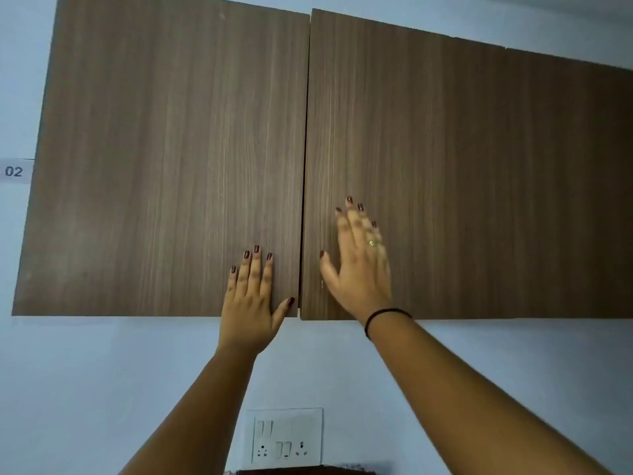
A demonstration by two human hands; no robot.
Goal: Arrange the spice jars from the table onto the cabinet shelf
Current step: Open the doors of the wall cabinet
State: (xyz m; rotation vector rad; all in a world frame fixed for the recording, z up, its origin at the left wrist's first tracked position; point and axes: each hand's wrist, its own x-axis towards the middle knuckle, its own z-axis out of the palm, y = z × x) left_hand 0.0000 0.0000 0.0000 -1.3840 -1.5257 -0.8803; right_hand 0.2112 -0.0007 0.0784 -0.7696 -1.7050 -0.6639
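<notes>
A wall cabinet with two brown wood-grain doors fills the view, and both doors are closed. My left hand (251,296) lies flat with straight fingers on the lower right corner of the left door (164,159). My right hand (358,265) is spread flat on the lower left part of the right door (462,186), slightly blurred. A thin dark gap runs between the doors. No spice jars, shelf or table show in this view.
A white switch and socket plate (286,437) sits on the pale blue wall below the cabinet. A small label reading 02 (13,171) is on the wall at the left. A dark edge (301,470) shows at the bottom.
</notes>
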